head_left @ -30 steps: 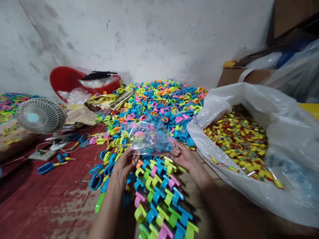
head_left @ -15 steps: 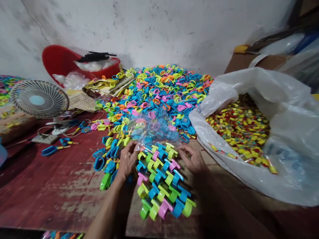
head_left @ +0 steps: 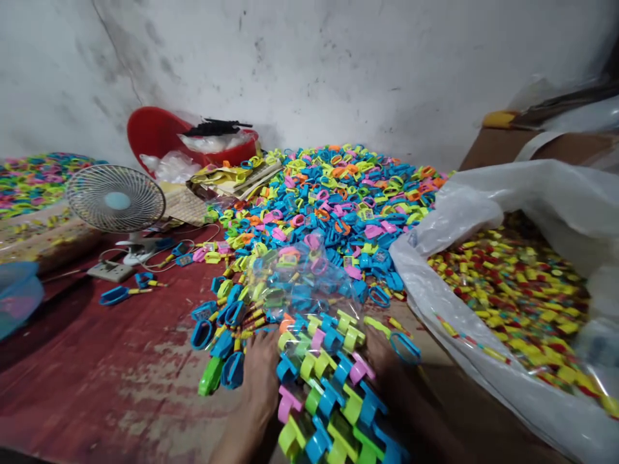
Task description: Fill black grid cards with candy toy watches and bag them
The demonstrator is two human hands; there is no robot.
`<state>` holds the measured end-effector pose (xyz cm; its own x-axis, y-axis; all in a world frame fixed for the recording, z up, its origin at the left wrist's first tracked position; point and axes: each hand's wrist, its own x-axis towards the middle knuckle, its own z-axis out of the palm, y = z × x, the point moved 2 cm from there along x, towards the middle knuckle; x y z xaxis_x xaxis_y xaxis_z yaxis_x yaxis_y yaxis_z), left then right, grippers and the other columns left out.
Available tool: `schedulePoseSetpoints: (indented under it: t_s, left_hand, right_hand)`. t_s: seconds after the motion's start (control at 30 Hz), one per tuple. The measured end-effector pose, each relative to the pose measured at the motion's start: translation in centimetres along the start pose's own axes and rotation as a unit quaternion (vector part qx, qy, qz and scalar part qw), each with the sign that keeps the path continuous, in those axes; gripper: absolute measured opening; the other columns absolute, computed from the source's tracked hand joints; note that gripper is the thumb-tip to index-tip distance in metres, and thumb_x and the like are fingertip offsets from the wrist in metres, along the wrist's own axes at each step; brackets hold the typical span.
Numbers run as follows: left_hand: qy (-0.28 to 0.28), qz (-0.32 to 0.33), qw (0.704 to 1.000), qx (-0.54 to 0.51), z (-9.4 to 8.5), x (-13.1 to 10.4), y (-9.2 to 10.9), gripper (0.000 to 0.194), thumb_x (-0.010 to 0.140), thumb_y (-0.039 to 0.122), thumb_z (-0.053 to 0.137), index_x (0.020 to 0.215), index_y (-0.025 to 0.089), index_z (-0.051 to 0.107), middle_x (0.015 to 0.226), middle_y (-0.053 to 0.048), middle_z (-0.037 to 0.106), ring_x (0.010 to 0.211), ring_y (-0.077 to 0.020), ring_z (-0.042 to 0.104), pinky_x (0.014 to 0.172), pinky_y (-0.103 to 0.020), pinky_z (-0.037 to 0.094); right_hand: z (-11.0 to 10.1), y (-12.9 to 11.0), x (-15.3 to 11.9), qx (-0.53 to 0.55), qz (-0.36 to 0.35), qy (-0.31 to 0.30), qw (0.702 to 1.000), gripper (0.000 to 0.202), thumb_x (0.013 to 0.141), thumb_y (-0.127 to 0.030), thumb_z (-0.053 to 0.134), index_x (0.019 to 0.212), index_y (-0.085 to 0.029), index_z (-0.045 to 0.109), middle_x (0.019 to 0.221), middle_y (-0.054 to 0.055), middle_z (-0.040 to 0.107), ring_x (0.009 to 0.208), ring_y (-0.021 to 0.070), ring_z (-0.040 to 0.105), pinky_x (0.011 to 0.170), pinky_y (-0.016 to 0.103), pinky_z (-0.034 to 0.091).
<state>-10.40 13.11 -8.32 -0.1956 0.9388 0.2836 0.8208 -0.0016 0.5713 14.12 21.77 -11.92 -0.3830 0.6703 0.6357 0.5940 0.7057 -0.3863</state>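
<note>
A clear plastic bag lies in front of me, its loose end toward the far pile. Rows of blue, yellow, green and pink curved plastic pieces fill its near part, which runs out of the bottom of the view. My left hand is closed against the bag's left side, its fingertips partly hidden. On the opposite side my right hand grips the edge, in shadow and partly covered by the pieces. A loose blue ring-shaped piece lies just right of my right hand.
A big heap of colourful plastic pieces rises against the wall. To the right stands an open white sack of small yellow and red parts. A fan, a power strip, a red chair-like shell and a blue basin are at left.
My hands and the filled bag have come nearer to me, lower in the view. The loose blue ring on the right has come into sight. The camera has turned slightly left and up.
</note>
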Motion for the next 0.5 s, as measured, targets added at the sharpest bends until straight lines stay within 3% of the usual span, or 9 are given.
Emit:
schedulePoseSetpoints:
  t_s: [0.1,0.27,0.4,0.5]
  left_hand:
    - [0.003,0.005,0.999,0.041,0.2,0.4,0.1,0.034,0.083,0.021,0.046,0.098,0.024,0.077,0.104,-0.011,0.073,0.096,-0.0306,0.061,0.091,-0.047,0.045]
    - [0.002,0.011,0.997,0.076,0.3,-1.6,1.6,0.034,0.088,0.019,0.045,0.100,0.027,0.076,0.099,-0.009,0.071,0.096,-0.0292,0.055,0.095,-0.051,0.039]
    - [-0.010,0.011,0.997,0.081,0.4,-3.1,3.0,0.033,0.090,0.019,0.046,0.109,0.028,0.073,0.106,-0.010,0.069,0.102,-0.0305,0.051,0.098,-0.054,0.035]
    - [-0.030,0.028,0.997,0.062,0.5,-4.1,3.5,0.033,0.091,0.019,0.047,0.107,0.028,0.073,0.105,-0.009,0.068,0.104,-0.0308,0.051,0.098,-0.052,0.036]
  right_hand:
    - [0.5,0.6,0.5,0.052,-0.019,-0.052,0.997,0.026,0.092,-0.032,0.040,0.092,-0.020,0.064,0.091,0.010,0.068,0.084,0.0251,0.062,0.076,0.038,0.048]
    - [-2.3,-0.5,0.0,0.073,-0.035,-0.136,0.987,0.025,0.090,-0.030,0.045,0.079,-0.023,0.066,0.082,0.008,0.069,0.081,0.0247,0.064,0.076,0.038,0.048]
    - [-4.2,-1.5,-0.9,0.077,0.042,-0.147,0.985,0.022,0.085,-0.033,0.048,0.082,-0.024,0.068,0.089,0.010,0.070,0.085,0.0275,0.064,0.074,0.039,0.049]
    - [-5.1,-2.1,-1.6,0.096,0.086,-0.157,0.979,0.025,0.083,-0.036,0.047,0.072,-0.025,0.066,0.079,0.009,0.068,0.072,0.0261,0.060,0.065,0.037,0.049]
